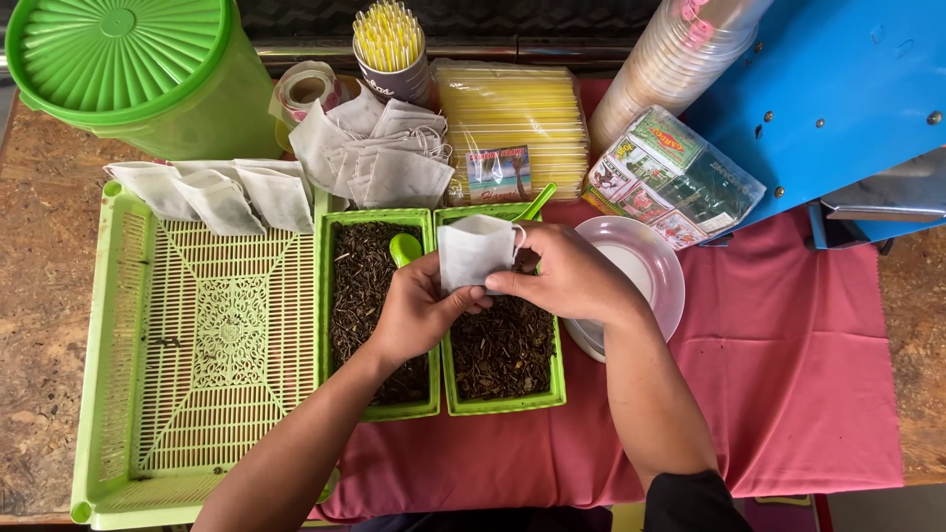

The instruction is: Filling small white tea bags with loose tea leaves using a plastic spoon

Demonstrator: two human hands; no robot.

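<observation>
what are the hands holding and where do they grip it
Both hands hold one small white filter bag: the left hand pinches its lower edge, and the right hand grips its right side near the top.

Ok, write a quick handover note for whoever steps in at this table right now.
Left hand and right hand both hold one white filter bag above the two green trays of dried leaves.
Green scoop sits in the left tray.
Done: several bags lie on the green mesh tray's top edge.
Left: a pile of bags behind the trays.
</observation>
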